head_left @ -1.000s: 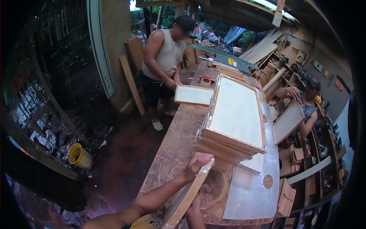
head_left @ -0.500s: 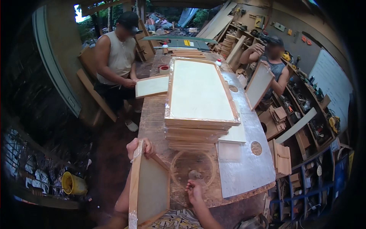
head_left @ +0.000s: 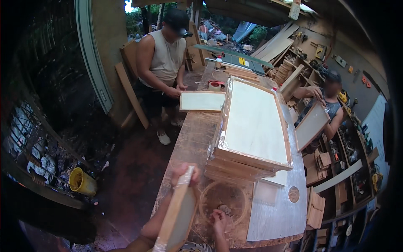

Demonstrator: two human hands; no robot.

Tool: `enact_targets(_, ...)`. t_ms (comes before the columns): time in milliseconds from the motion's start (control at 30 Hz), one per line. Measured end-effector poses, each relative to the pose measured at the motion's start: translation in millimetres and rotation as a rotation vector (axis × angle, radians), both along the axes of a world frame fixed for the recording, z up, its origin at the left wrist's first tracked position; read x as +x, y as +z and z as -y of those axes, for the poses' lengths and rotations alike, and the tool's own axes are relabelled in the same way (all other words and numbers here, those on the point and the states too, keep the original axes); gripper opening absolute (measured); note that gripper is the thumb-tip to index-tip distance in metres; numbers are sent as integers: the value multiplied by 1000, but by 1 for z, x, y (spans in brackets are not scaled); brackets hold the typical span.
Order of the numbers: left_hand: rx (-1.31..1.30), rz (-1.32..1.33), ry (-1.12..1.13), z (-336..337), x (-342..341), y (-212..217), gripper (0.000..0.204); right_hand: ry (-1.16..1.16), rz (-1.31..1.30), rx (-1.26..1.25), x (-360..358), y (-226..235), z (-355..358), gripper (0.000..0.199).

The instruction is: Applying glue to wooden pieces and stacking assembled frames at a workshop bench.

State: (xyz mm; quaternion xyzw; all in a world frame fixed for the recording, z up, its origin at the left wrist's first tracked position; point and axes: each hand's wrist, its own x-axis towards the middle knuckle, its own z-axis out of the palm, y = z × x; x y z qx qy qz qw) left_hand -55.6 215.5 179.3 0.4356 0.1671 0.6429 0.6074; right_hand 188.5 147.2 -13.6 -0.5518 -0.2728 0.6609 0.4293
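My left hand (head_left: 183, 173) grips the top edge of a plastic-wrapped wooden framed panel (head_left: 178, 214) that stands on edge at the near end of the workbench (head_left: 189, 138). My right hand (head_left: 218, 218) rests on the bench top beside a roll of clear tape (head_left: 223, 200), its fingers bunched on a small crumpled scrap. Just beyond the roll lies a tall stack of wrapped framed panels (head_left: 254, 126).
A person in a sleeveless shirt (head_left: 164, 59) stands at the left of the bench holding a smaller framed panel (head_left: 201, 101). Another person (head_left: 329, 103) at the right holds a panel (head_left: 310, 126). A grey sheet (head_left: 279, 210) covers the near right. A yellow bucket (head_left: 81, 181) sits on the floor.
The view has swung back and down slightly. My left hand and its panel have shifted right, toward the bench's near edge, and my right hand stays by the tape roll.
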Motion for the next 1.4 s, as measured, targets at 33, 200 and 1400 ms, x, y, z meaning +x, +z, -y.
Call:
enact_targets(33, -32, -30, 65, 0, 11, 4, 50, 69, 94, 174, -9, -4, -11, 28)
enact_targets(200, -63, -404, 28, -8, 60, 26, 44, 477, 241, 580, -37, 73, -63, 68)
enact_targets(1400, -93, 165, -305, 28, 43, 129, 70, 568, -249, 602, 78, 108, 1, 49)
